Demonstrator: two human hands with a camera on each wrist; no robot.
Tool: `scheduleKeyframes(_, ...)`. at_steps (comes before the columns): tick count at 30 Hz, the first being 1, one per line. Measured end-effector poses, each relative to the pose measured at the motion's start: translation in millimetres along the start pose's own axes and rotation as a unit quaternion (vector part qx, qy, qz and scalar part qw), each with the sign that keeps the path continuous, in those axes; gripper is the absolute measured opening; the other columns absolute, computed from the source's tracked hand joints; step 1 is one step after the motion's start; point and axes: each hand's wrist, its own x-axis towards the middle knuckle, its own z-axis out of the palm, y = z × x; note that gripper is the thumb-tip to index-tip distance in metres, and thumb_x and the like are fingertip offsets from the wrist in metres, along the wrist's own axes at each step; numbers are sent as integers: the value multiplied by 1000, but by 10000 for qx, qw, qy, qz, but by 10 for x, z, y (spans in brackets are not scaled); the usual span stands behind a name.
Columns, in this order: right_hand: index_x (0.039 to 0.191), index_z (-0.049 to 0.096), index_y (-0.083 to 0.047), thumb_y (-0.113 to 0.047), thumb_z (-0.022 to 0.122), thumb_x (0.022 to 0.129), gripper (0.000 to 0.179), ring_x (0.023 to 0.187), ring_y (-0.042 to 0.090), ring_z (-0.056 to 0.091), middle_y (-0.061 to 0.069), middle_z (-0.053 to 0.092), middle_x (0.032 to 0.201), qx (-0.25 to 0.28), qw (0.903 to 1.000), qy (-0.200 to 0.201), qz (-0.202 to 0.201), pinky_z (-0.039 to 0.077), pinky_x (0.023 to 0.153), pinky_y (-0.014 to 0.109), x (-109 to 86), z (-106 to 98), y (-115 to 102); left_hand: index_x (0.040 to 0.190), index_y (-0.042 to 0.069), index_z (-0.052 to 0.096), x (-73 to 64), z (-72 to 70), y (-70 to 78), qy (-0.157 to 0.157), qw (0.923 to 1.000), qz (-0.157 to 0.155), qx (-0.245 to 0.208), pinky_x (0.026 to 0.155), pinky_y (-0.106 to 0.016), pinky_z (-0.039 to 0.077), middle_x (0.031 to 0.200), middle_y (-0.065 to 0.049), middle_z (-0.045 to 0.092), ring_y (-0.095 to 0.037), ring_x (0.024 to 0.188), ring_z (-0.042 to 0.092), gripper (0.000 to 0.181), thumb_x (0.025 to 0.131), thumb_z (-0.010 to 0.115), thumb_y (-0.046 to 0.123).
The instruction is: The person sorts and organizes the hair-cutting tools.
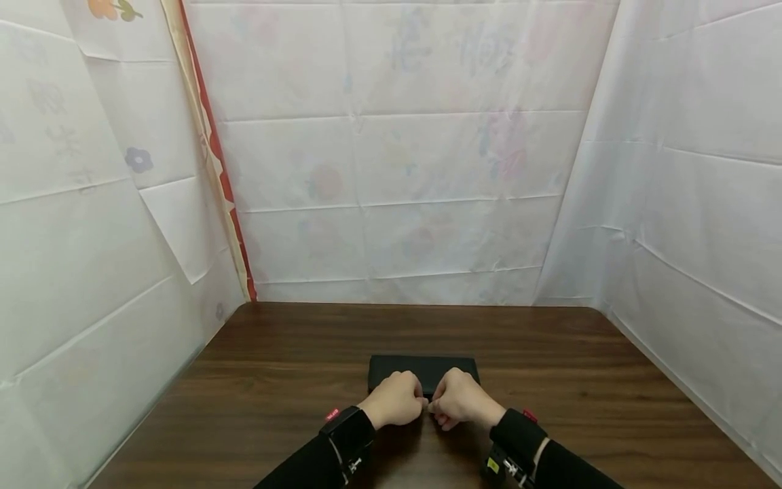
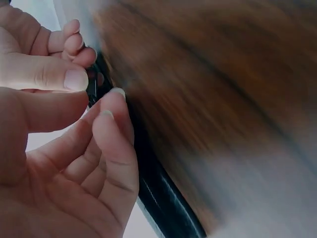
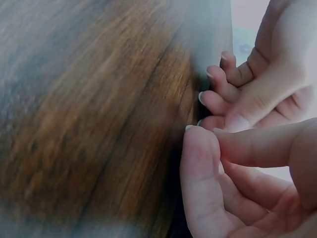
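Note:
A flat, black rectangular case (image 1: 430, 369) lies on the table, its near edge partly hidden by both hands. My left hand (image 1: 397, 399) and right hand (image 1: 462, 399) meet at the middle of that edge, thumbs and fingertips almost together. In the left wrist view, the left fingers (image 2: 115, 158) curl along the case's glossy dark side (image 2: 166, 198). The right thumb (image 2: 77, 79) presses toward its bent fingers over a small dark part of the edge. From the right wrist, the right index finger (image 3: 200, 173) bends against its thumb; I cannot tell what small part they pinch.
The brown wood-grain table (image 1: 293, 380) spreads around the case on all sides. White creased sheets hang as a back wall (image 1: 391, 163), a left wall (image 1: 79, 272) and a right wall (image 1: 702, 224). A red-and-cream strip (image 1: 216, 153) runs down the left corner.

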Motion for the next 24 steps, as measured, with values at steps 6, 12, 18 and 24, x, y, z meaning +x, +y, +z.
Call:
scheduleKeyframes(6,83,75,4,4,69,91,10,57,17,67,9,68,68,38,10000,-4,-91,58,54,33,-18,4,12,68,6,73,47,39,28,-55,9965,-330,-761,42,-23,39,49,2,58,-11,44,56,30,96,62,7)
scheduleKeyframes(12,85,75,5,6,67,91,10,60,18,68,9,68,70,108,9996,-96,-240,59,56,33,-11,-6,25,65,5,71,56,59,40,12,9944,-549,-898,40,-23,40,49,-2,60,-15,43,58,29,92,62,4)
scheduleKeyframes(18,89,76,5,8,61,91,15,62,17,66,7,67,72,162,9982,-326,-480,59,58,33,-14,-19,64,61,8,72,73,55,10,-8,9966,-456,-682,39,-23,36,45,1,57,-11,39,53,25,81,59,-1)
scheduleKeyframes(24,91,76,3,9,59,91,18,63,18,66,8,67,74,79,9976,-399,-562,58,57,32,-33,-35,80,47,19,49,76,117,27,171,9995,-262,36,40,-22,22,40,12,33,-6,36,31,38,77,64,2)
